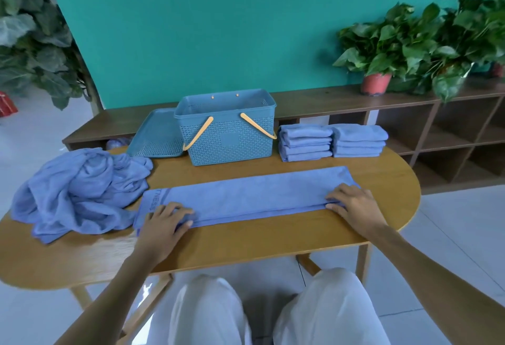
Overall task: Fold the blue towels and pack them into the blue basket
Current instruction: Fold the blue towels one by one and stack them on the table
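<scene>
A long blue towel (246, 197) lies flat across the wooden table (246, 246), folded lengthwise into a narrow strip, with its open edges at the near side. The left hand (161, 224) rests on the left end of the strip; its fingers are curled over the near edge and seem to pinch the layers. The right hand (352, 205) lies on the right end, with the fingers spread and nearly straight, pressing the cloth down at the near edge. The basket (229, 131) stands behind the towel, near the far edge of the table, open at the top, with its two pale handles hanging down outside. Its lid (155, 134) leans against the left side of the basket. To the right of the basket there are two stacks (332, 141) of folded towels, just beside each other. At the left of the table lies a pile (79, 191) of unfolded towels, touching the left end of the strip.
</scene>
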